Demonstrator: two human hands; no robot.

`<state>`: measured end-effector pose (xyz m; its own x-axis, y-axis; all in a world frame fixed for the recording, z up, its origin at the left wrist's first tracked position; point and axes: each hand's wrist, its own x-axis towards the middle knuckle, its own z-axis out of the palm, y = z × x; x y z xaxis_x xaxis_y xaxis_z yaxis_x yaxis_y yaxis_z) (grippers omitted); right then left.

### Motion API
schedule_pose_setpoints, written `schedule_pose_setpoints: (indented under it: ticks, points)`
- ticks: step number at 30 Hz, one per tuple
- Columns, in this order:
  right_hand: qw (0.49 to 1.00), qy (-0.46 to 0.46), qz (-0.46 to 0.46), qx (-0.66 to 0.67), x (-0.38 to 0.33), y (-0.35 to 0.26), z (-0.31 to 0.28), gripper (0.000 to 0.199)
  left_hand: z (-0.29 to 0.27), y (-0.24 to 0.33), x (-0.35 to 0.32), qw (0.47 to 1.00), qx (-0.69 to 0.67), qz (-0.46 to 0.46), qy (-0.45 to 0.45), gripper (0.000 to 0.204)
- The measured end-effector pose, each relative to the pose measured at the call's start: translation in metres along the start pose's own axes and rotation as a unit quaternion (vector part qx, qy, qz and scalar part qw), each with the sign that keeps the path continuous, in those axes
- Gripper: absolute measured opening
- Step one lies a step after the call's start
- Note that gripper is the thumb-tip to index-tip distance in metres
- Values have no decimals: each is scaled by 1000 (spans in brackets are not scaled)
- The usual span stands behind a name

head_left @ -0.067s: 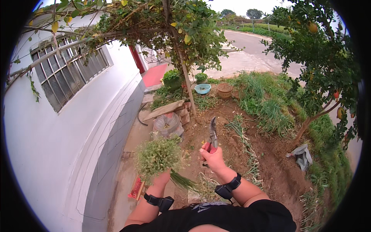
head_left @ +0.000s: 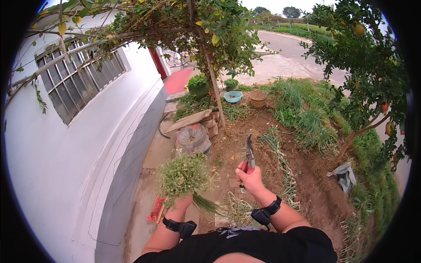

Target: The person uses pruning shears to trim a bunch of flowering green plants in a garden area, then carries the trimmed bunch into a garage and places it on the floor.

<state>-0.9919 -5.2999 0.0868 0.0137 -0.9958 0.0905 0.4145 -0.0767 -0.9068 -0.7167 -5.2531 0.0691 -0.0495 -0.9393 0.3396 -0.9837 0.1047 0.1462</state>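
Observation:
A bushy bunch of green stems with small pale flower heads (head_left: 184, 174) is in my left hand (head_left: 183, 201). The heads fan out above the fist and cover most of its fingers, while the thin green stem ends (head_left: 206, 204) stick out on the right. My right hand (head_left: 251, 179), apart from the bunch, is wrapped around the red handles of a pair of pruning shears (head_left: 250, 153). Their metal blades point up and away from me, over bare soil, and touch nothing.
A white wall (head_left: 66, 162) with a barred window runs along my left. Ahead are a transparent wrapped bundle (head_left: 193, 139), a wooden plank (head_left: 188, 121), a leaning pole (head_left: 214, 87) and a blue basin (head_left: 233, 97). Onion-like plants (head_left: 280, 168) and a fruit tree (head_left: 355, 138) stand right.
My right hand has shifted slightly right with the pruning shears. The surroundings sit a little further right in view. My left hand keeps its hold on the bunch.

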Motion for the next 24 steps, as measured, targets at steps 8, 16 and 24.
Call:
schedule_pose_setpoints:
  ticks: [8, 16, 24]
  points:
    - [995, 46, 38, -79, -10, 17, -55, 9, -6, -28, 6, 963, -253, -84, -32, 28]
    - [992, -21, 96, -75, -17, 20, -38, 14, -26, -4, 21, 914, -393, -52, -84, 29]
    - [972, -126, 189, 58, -11, 25, 3, 21, -17, 50, 18, 869, -434, 101, -216, 30]
